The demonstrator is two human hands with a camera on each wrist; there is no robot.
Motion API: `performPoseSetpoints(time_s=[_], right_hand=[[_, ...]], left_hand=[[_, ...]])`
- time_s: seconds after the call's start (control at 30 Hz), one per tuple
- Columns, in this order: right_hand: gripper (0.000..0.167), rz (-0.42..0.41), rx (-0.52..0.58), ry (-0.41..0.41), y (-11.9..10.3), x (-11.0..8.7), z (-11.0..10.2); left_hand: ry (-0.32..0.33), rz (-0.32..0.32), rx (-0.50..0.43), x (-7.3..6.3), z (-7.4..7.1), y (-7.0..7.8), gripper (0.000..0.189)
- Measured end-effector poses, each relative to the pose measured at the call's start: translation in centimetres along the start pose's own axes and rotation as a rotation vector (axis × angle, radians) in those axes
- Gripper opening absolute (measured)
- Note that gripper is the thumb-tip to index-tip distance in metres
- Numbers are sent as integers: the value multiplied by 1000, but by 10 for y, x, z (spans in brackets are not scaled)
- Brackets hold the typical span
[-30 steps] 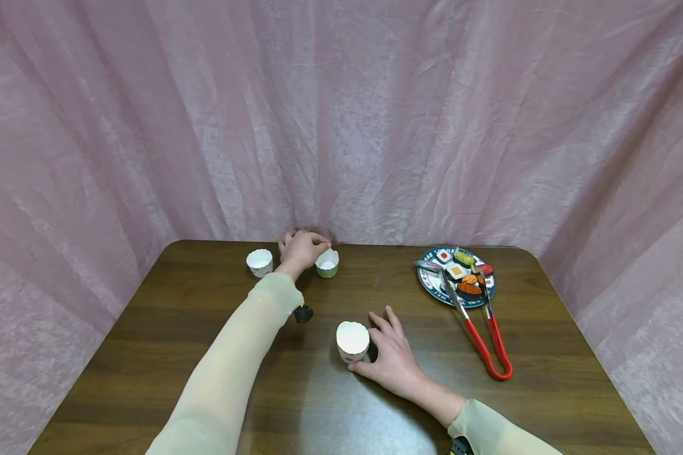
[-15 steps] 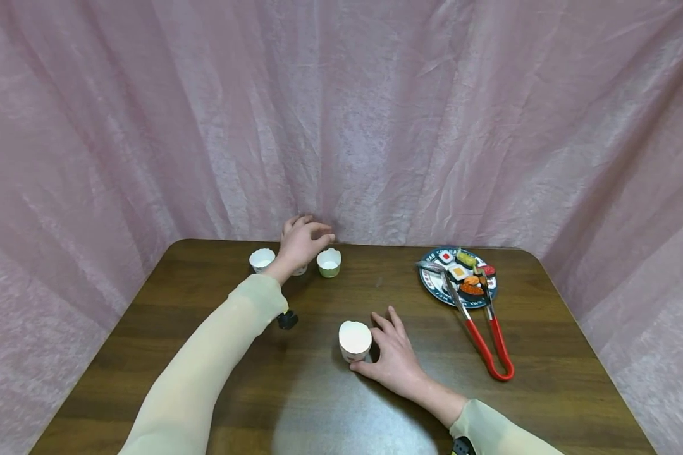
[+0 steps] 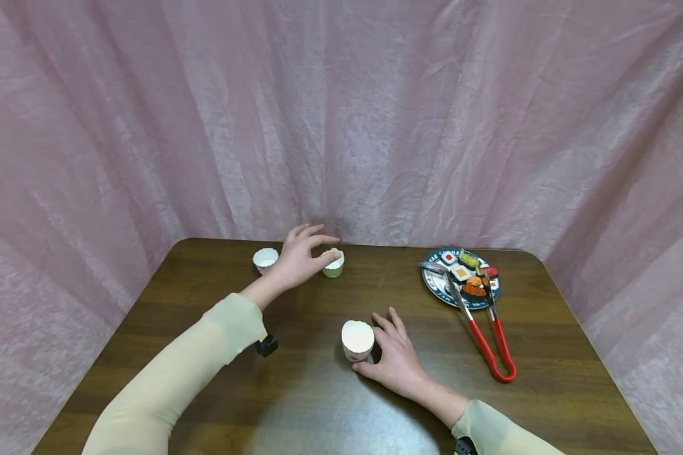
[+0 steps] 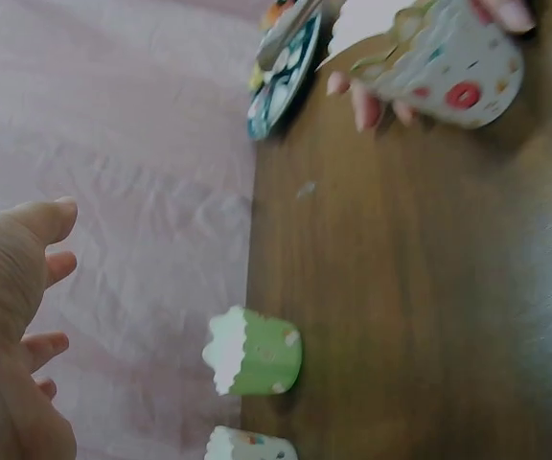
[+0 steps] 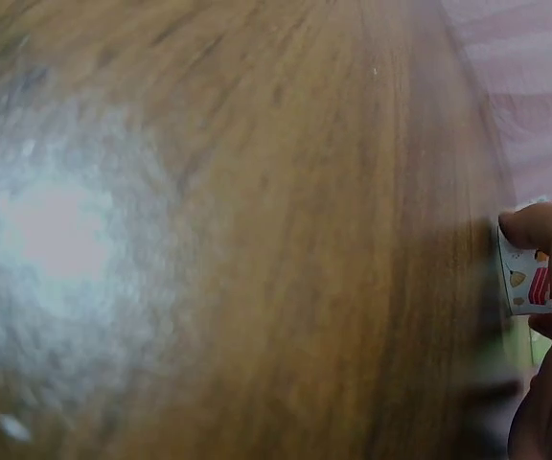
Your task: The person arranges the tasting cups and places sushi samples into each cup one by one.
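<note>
My right hand (image 3: 395, 360) holds a white patterned paper baking cup (image 3: 357, 341) between thumb and fingers, upright at the middle of the table. A red donut print shows on this cup in the left wrist view. At the back, my left hand (image 3: 300, 260) is raised over a row of baking cups, its fingers spread with nothing in them. Its thumb overlaps the rim of a green baking cup (image 3: 334, 268) in the head view. A white baking cup (image 3: 264, 259) stands left of the hand. Low in the left wrist view, another patterned cup (image 4: 257, 447) stands beside the green one.
At the back right, a dark-rimmed plate (image 3: 432, 289) bears several sushi pieces (image 3: 473, 287). Red-handled tongs (image 3: 486, 351) lie across it, handles toward the front. A pink curtain (image 3: 341, 126) hangs right behind the wooden table (image 3: 176, 303).
My left hand has let go at the row of cups and risen, its fingers spreading, while the forearm swung left. The right hand keeps its hold on the cup.
</note>
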State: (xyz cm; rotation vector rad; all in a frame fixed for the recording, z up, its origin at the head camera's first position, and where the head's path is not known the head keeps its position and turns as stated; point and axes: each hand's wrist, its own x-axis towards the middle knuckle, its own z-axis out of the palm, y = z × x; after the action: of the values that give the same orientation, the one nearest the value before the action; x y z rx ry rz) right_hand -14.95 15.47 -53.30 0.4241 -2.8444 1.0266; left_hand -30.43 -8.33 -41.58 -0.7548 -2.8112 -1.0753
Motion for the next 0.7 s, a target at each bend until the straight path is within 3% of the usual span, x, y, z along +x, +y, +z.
performPoseSetpoints(time_s=[0.17,0.27,0.47,0.57,0.7], right_hand=[[52,4,15,3,-1,0,-1],[50,2,18,7,-1,0,-1],[50,-1,11,6,0,1,-1],[51,-5,8,9,0,2,-1],[51,0,3,1,0,2,0]], left_hand=[[-46,41,-10,-21,8,7,49],[-106,79,-26,-36,14,9,49],[-229,98,-71,-61,25,8,25],[-238,69,-92,-69,32,10,13],[-204,30,-90,-75,40,14,9]])
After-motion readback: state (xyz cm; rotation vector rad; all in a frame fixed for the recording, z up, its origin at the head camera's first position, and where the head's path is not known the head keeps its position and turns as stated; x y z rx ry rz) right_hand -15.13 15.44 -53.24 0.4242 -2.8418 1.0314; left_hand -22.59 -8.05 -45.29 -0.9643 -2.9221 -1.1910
